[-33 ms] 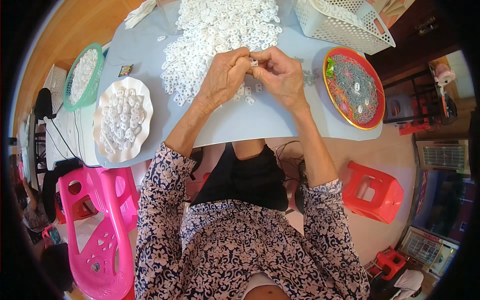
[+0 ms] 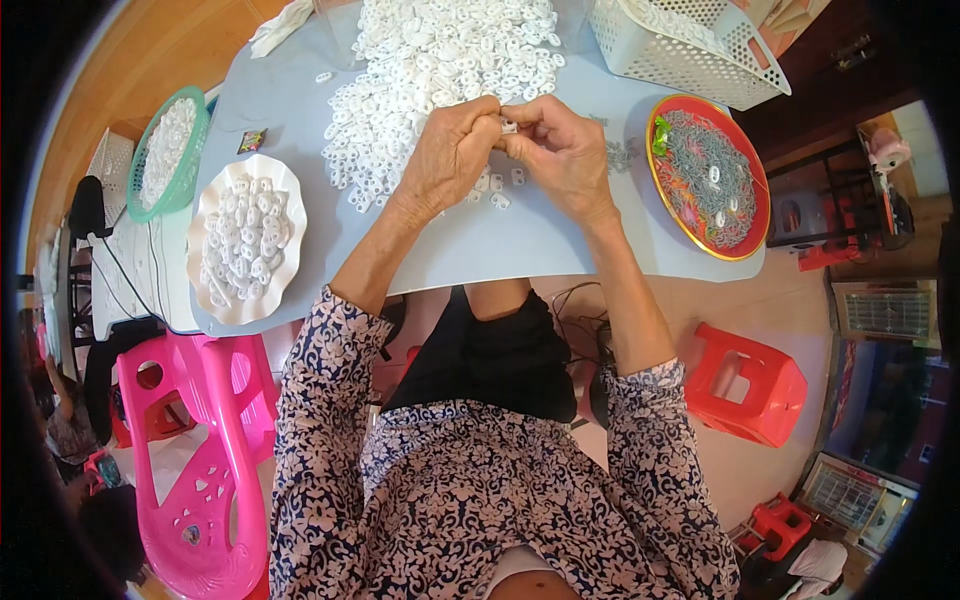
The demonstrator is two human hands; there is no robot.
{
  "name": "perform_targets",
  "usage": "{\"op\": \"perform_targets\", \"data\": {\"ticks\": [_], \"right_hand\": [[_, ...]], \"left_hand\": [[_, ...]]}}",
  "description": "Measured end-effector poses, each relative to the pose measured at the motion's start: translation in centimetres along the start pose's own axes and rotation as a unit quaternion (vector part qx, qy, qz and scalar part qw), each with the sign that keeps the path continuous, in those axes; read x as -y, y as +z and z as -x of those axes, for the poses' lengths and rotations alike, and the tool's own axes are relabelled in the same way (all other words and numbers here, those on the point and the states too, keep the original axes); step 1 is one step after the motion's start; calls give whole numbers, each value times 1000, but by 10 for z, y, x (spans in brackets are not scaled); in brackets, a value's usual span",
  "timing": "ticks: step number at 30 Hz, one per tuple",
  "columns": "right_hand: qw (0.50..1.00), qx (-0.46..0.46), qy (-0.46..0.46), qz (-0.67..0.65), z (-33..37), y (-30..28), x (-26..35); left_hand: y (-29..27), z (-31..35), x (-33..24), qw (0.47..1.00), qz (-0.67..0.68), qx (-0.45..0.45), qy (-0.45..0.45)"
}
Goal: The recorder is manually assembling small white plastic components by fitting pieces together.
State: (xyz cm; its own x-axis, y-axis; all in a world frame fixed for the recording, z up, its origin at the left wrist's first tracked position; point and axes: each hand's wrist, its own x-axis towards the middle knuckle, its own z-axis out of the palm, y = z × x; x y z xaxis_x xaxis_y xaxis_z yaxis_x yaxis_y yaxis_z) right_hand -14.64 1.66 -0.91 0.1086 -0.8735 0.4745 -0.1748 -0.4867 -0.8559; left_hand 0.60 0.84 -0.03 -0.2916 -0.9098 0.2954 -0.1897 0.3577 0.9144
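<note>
Above the table's near half, my left hand [image 2: 455,152] and my right hand [image 2: 562,150] meet, fingers pinched together. Between their fingertips shows a small white plastic piece [image 2: 509,127], mostly covered by the fingers. Beyond and under them spreads a heap of white oval plastic pieces with holes [image 2: 440,60]. A white scalloped dish [image 2: 298,215] filled with similar pieces stands at the left. At the right, a red round tray with a gold rim [image 2: 762,215] holds many thin grey bits, too small to name, and a few white pieces.
A white perforated basket [image 2: 690,75] stands at the back right of the grey table [image 2: 480,250]. Farther left is a green basket [image 2: 202,130] of white pieces. A small wrapped packet [image 2: 251,141] lies near the dish. A pink chair [image 2: 215,480] and a red stool [image 2: 775,400] flank me.
</note>
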Motion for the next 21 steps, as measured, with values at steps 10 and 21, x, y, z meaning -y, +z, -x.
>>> {"op": "perform_targets", "data": {"ticks": [10, 21], "right_hand": [[999, 16, -11, 38, 1, -5, 5], [989, 3, 66, -130, -2, -3, 1]], "left_hand": [[3, 0, 5, 1000, 9, 5, 12], [1, -6, 5, 999, 46, 0, 6]]}}
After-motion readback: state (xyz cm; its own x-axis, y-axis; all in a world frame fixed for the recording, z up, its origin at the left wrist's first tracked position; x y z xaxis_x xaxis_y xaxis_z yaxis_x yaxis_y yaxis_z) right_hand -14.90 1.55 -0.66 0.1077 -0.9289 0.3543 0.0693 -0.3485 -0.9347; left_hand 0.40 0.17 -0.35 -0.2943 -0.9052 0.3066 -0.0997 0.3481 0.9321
